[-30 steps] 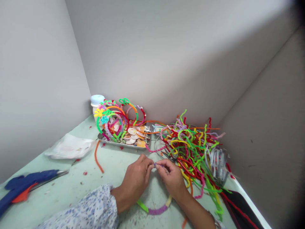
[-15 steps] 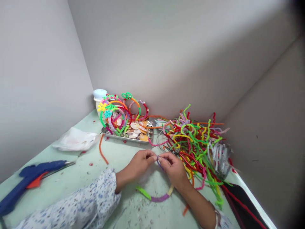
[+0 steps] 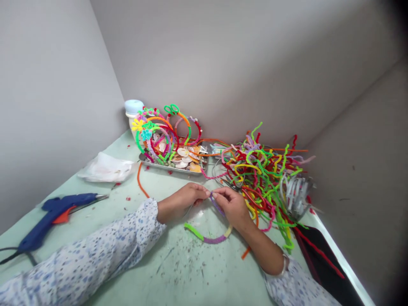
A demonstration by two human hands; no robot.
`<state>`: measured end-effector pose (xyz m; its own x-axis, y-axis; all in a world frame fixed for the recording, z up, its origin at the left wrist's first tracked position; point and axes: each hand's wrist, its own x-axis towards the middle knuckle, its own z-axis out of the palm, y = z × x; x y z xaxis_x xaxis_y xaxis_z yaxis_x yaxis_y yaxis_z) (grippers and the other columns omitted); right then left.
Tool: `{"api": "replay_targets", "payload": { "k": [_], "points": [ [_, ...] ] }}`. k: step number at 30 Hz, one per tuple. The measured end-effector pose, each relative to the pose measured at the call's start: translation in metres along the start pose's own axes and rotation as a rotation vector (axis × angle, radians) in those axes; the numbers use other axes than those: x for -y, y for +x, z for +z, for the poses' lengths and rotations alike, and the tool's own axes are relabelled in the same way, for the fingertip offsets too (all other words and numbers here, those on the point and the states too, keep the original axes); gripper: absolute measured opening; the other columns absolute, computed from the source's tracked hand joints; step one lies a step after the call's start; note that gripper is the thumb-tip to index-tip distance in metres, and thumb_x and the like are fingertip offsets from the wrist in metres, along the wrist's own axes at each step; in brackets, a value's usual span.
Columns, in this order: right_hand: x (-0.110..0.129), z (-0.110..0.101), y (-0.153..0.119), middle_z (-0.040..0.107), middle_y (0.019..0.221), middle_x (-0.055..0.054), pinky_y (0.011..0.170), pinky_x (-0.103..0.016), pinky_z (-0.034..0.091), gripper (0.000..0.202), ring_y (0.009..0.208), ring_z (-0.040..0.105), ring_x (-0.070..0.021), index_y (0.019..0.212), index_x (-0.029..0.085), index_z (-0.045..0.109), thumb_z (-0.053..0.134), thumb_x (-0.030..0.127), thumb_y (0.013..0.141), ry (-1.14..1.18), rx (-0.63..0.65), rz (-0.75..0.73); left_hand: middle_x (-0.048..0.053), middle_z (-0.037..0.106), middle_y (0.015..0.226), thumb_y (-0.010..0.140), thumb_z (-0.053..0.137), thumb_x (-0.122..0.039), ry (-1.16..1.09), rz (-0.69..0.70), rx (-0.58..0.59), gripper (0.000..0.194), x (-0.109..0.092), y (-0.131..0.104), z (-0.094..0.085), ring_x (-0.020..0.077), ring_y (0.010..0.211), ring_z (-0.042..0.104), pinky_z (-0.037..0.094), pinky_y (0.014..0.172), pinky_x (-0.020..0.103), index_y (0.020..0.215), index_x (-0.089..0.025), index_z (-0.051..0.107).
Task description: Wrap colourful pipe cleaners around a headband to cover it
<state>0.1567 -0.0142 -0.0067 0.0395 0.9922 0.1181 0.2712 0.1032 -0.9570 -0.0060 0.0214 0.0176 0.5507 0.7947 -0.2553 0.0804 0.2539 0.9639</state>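
left hand (image 3: 187,197) and right hand (image 3: 236,209) are pinching a purple stem (image 3: 217,207) inward of the table's (image 3: 223,280) right edge, apparently twisting it; the next turn is probably requiring steady pinching.

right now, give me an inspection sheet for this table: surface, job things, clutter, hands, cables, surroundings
Surface: dark-specked pale green tabletop
Job things: purple strand in hand; curved band of green, purple and cream lower down
Clutter: pipe-cleaner heap at right; metal tray with shells and decorated hoops; blue glue gun at left
Hands: left hand and right hand pinch the strand
Cables: dark cord at the glue gun's lower end
Surroundings: gray walls; other people, nothing seen
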Motion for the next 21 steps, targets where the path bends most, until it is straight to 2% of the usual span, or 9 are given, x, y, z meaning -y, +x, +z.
{"api": "replay_targets", "payload": {
  "k": [5,14,18,21],
  "points": [
    [-0.001,-0.001,0.000,0.061,0.062,0.000,0.050,-0.023,0.039,0.024,0.054,0.052,-0.0129,0.080,0.016,0.065,0.055,0.037,0.075,0.001,0.022,0.009,-0.003,0.037,0.043,0.072,0.052,-0.026,-0.060,-0.025,0.047,0.025,0.002,-0.001,0.001,0.0076,0.043,0.029,0.020,0.046,0.026,0.051,-0.015,0.046],
    [-0.003,0.000,0.002,0.061,0.062,0.001,0.050,-0.023,0.038,0.022,0.054,0.051,-0.0127,0.080,0.017,0.065,0.056,0.037,0.075,0.011,0.027,0.020,-0.003,0.042,0.048,0.072,0.051,-0.024,-0.117,0.017,0.029,0.018,0.010,0.003,-0.001,0.0073,0.045,0.033,0.023,0.047,0.024,0.058,-0.014,0.049],
    [-0.003,0.001,0.002,0.061,0.063,0.000,0.049,-0.023,0.038,0.023,0.053,0.050,-0.0122,0.079,0.017,0.065,0.056,0.037,0.075,0.022,0.031,0.016,-0.002,0.044,0.049,0.074,0.046,-0.027,-0.167,0.015,0.036,0.021,0.010,0.004,-0.001,0.0079,0.044,0.037,0.026,0.048,0.023,0.059,-0.013,0.051],
    [-0.003,0.001,0.001,0.060,0.062,0.001,0.049,-0.022,0.038,0.022,0.051,0.048,-0.0115,0.079,0.017,0.065,0.056,0.037,0.075,0.021,0.043,0.021,-0.002,0.043,0.047,0.072,0.045,-0.022,-0.148,0.022,0.051,0.018,0.009,0.003,-0.002,0.0078,0.044,0.037,0.026,0.048,0.023,0.057,-0.013,0.050]
  ]
}}
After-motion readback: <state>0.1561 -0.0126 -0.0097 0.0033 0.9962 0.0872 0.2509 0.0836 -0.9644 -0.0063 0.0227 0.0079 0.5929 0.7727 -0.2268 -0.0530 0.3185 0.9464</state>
